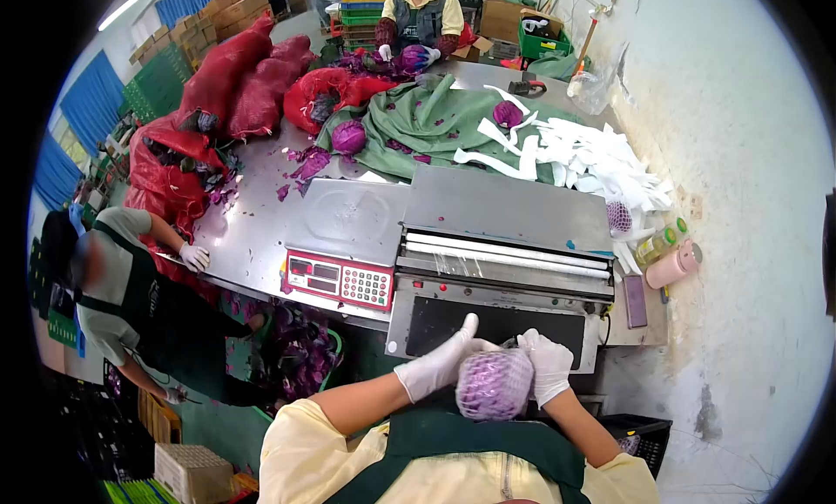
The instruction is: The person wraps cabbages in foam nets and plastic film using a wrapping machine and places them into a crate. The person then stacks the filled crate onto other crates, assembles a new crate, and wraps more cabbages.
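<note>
A red cabbage in a white foam net (494, 384), with a shiny film-like surface, is held in front of my apron, at the near edge of the wrapping machine (496, 252). My left hand (442, 361), in a white glove, supports it from the left with the thumb raised; its other fingers are partly hidden behind the cabbage. Gloved as well, my right hand (548, 366) grips it at the upper right with bent fingers. Just beyond both hands lies the machine's black plate (435, 323). A red-framed scale (338, 279) sits to the left.
White foam nets (588, 156) pile up at the back right, near bottles (675, 262) and a phone (635, 301). Loose cabbages (349, 137) lie around a green cloth (418, 121). Red sacks (218, 77) line the left. One co-worker (139, 304) stands left, another (422, 21) at the far end.
</note>
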The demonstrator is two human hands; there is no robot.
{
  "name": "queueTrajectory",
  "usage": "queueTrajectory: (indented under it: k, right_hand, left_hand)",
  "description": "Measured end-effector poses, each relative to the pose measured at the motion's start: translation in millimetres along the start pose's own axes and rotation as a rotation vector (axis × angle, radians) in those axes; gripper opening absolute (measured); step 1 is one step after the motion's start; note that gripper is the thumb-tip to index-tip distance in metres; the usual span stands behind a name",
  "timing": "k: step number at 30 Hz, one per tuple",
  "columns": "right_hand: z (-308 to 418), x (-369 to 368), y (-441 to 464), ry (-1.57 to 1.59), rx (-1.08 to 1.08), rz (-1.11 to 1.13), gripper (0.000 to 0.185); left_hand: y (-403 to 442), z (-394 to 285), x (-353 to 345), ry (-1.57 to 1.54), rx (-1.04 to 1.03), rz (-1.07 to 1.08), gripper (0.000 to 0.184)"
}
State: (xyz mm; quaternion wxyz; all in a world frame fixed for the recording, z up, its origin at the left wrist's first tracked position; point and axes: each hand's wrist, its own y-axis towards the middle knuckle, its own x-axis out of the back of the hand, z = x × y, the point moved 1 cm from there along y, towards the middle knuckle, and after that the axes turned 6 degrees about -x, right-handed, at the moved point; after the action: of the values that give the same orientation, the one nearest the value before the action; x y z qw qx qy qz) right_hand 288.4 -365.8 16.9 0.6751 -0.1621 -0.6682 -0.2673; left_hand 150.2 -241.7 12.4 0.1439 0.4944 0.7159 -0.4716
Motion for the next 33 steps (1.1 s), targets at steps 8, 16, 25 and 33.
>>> queueTrajectory:
  k: [8, 16, 25, 33]
  right_hand:
    - [41.7, -43.2, -10.7, 1.676, -0.072, 0.712, 0.026]
    - [25.3, -39.5, -27.6, 1.054, -0.026, 0.012, 0.015]
    - [-106.2, 32.9, -106.0, 1.223, -0.576, -0.086, 0.088]
    - [-284.8, 19.3, -365.0, 1.612, -0.994, -0.886, 0.044]
  left_hand:
    - [-31.8, -26.2, 14.1, 1.004, -1.069, 0.010, 0.047]
    - [-7.4, -35.7, 7.2, 0.671, -0.557, 0.499, 0.059]
    - [95.6, 35.8, -138.8, 0.532, -0.225, 0.208, 0.077]
    - [126.8, 154.0, -296.4, 0.891, -0.047, 0.686, 0.049]
